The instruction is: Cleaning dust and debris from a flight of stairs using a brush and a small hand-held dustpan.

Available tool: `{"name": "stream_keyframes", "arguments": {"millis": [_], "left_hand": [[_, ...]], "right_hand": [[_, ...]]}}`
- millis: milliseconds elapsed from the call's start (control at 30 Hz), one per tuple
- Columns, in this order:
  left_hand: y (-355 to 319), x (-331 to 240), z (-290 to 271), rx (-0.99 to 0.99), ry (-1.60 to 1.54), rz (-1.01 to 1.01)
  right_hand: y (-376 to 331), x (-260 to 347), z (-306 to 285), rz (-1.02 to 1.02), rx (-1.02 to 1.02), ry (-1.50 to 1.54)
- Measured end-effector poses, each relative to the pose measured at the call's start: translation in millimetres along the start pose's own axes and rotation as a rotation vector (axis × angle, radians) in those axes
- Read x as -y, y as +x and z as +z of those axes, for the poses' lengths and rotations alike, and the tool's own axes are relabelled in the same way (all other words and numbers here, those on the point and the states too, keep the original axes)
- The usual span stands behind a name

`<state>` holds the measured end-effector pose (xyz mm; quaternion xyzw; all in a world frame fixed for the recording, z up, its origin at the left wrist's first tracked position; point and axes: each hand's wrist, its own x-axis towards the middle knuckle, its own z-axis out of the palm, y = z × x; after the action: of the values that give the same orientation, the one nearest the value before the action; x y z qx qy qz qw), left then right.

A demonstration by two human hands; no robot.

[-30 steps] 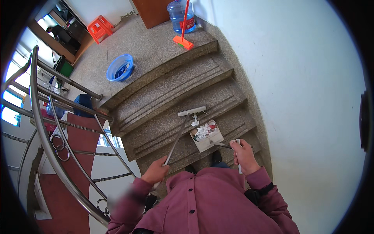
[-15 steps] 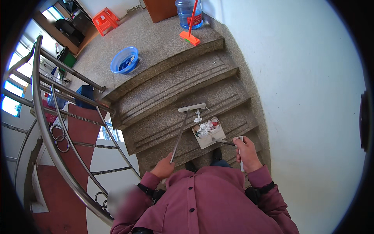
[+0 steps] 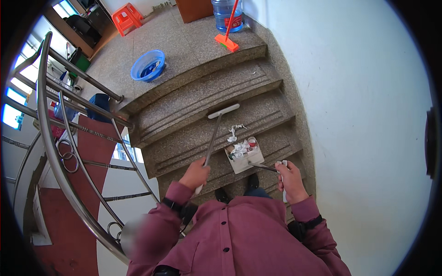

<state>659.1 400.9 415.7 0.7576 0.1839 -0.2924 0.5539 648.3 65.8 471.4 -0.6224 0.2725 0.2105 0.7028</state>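
Observation:
My left hand [image 3: 195, 174] is closed round the handle of a broom [image 3: 213, 138]. The broom's pale head [image 3: 224, 111] is over the back of a stair tread, close to the riser. My right hand [image 3: 291, 180] grips the handle of a white dustpan [image 3: 245, 165], which sits on the stairs ahead of my feet. Crumpled white paper scraps [image 3: 242, 149] and a reddish round piece fill the pan. Just beyond it, more white scraps [image 3: 233, 133] lie on the tread, between the pan and the broom head.
Stone steps [image 3: 202, 115] rise to a landing with a blue basin [image 3: 148, 66], a red stool [image 3: 126, 18], a water jug [image 3: 228, 16] and an orange broom [image 3: 227, 43]. A metal railing [image 3: 64, 170] curves along the left; a white wall [image 3: 359, 115] borders the right.
The broom head has moved farther up, from beside the scraps toward the riser. My left hand has risen with it. The dustpan and my right hand stay nearly in place.

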Motion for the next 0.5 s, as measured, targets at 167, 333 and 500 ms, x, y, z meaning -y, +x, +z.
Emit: {"name": "stream_keyframes", "arguments": {"millis": [167, 333, 500], "left_hand": [[50, 5, 43, 0.007, 0.154, -0.004], [21, -9, 47, 0.038, 0.083, -0.017], [12, -39, 53, 0.081, -0.110, -0.053]], "right_hand": [[0, 3, 0, -0.002, -0.004, 0.000], [2, -1, -12, 0.002, -0.018, 0.020], [5, 0, -18, 0.012, -0.003, 0.036]]}}
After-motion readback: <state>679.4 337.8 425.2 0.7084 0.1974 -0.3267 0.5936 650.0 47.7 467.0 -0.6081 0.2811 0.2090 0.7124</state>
